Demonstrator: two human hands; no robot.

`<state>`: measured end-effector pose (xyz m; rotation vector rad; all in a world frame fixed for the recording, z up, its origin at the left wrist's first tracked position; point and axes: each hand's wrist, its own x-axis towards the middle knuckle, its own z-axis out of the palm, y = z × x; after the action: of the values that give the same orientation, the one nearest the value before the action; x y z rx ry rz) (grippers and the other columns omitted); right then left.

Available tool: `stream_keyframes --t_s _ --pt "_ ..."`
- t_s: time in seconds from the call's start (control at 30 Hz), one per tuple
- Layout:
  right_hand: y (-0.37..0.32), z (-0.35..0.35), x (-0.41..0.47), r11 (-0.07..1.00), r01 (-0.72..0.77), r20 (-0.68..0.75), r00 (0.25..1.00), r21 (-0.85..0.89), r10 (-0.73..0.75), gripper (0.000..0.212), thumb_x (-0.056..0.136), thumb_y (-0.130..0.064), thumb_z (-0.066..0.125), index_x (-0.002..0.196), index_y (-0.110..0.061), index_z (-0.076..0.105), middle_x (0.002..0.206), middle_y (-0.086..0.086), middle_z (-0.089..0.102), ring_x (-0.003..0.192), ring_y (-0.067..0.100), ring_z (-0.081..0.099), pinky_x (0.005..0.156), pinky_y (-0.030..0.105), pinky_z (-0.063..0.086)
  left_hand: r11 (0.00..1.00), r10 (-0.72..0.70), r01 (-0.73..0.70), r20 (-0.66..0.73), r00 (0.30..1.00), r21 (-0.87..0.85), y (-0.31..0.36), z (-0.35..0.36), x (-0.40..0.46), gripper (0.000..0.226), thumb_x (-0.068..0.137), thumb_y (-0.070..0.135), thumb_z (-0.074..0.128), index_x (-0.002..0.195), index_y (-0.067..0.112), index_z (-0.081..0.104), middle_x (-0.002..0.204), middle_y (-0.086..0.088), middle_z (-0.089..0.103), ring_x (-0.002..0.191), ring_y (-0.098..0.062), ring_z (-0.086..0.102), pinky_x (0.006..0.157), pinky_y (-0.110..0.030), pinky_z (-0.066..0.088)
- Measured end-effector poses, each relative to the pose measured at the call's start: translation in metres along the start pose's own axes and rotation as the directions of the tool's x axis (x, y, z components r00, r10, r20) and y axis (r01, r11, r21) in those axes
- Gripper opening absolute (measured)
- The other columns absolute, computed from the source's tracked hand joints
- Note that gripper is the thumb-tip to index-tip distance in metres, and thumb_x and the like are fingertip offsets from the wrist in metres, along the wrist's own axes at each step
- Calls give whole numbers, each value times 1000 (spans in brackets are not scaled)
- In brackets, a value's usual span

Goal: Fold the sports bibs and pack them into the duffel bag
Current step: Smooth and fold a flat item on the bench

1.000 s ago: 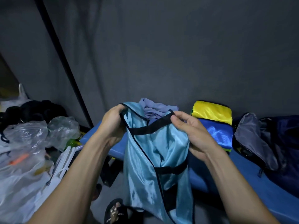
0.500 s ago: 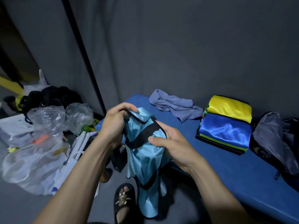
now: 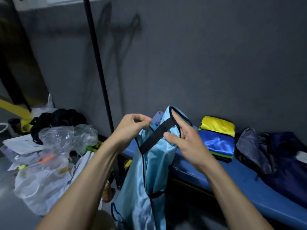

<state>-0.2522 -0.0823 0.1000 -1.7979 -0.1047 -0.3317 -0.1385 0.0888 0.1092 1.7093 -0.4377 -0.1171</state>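
**Light blue bib held up at lower centre of the frame**

The left hand (image 3: 131, 127) is pinching the upper left edge of the light blue bib (image 3: 149, 171), its fingers curled tight on the fabric. The right hand (image 3: 184, 143) is gripping the bib's upper right part, thumb pressing near the black strap (image 3: 156, 136) while the fingers are reaching up into a black-edged loop of the cloth. The bib is hanging down from both grips in front of the blue surface (image 3: 249, 183), its lower end trailing toward the bottom of the frame.

On the surface at centre right, a folded stack is lying with a yellow bib (image 3: 217, 125) at the back and a royal blue bib (image 3: 216, 143) in front; thin green and dark layers are showing beneath, though how many is hard to tell. Just right of the stack, the dark duffel bag (image 3: 274, 155) is sitting with its grey lining showing. A purple cloth (image 3: 157, 117) is peeking out behind the held bib. Plastic bags (image 3: 54, 146) are piled at lower left.
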Motion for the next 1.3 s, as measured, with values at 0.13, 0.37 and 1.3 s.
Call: stream_keyframes --t_s 0.13,0.37,1.3 --pt "-29 0 -13 986 114 -30 993 -125 -118 74 98 -6 62 158 -32 29 138 -25 59 127 -5 54 110 28 44 960 167 -192 134 977 205 37 -12 4 22 75 26 86 82 11 71 74 -1 72 67 -10 61 66 -25 48" --pt "-37 26 -16 772 264 54 957 -579 -286 76 95 -18 60 155 -49 25 89 -29 63 79 1 57 76 6 39 875 254 -296 158 954 383 65 -27 19 47 100 37 53 65 7 48 60 -7 46 60 -15 42 60 -30 36" --pt "-12 -43 61 830 282 -352 805 -482 -478 34 87 -23 77 115 -33 59 84 -10 60 77 15 63 76 30 52 979 156 -32 638 754 -201 62 7 105 29 104 28 53 106 4 70 97 -15 69 82 -24 66 77 -35 54"
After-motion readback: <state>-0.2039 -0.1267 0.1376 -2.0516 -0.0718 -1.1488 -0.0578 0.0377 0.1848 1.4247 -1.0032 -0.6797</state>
